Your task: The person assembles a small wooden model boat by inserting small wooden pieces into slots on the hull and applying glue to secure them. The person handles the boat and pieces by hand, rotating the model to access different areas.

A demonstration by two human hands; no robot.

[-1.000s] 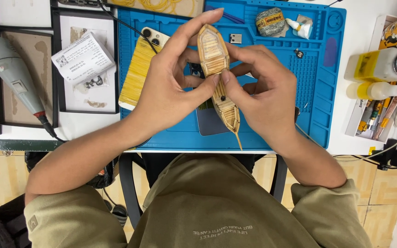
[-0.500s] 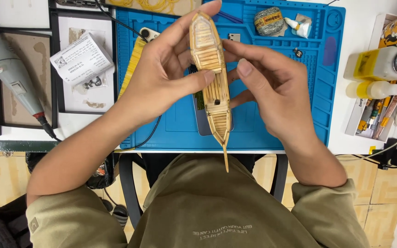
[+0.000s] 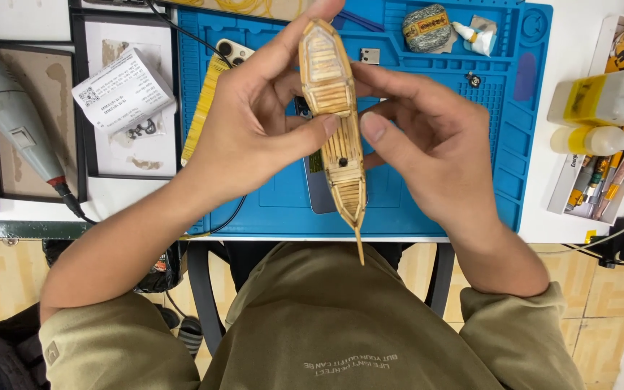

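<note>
White surface (image 3: 579, 217): carries all items below.
Blue work mat (image 3: 269, 202): rectangular, centre of surface, moulded compartments along its far and right edges.
Black-framed trays (image 3: 16, 166): left of mat.
Wooden boat model (image 3: 337, 123): pale slatted hull, held above the mat, pointed end toward the person.
Left hand (image 3: 254, 123): fingers pinching the boat's left side, thumb on the deck.
Right hand (image 3: 435, 152): thumb and fingers pinching the boat's right side.
Grey rotary tool (image 3: 12, 119): far left, lying across the trays.
White bottle (image 3: 601, 97): yellow label, right edge.
Printed paper slip (image 3: 120, 90): white, folded, left of mat.
Thread ball (image 3: 427, 27): grey, banded with a yellow label, mat's far edge.
</note>
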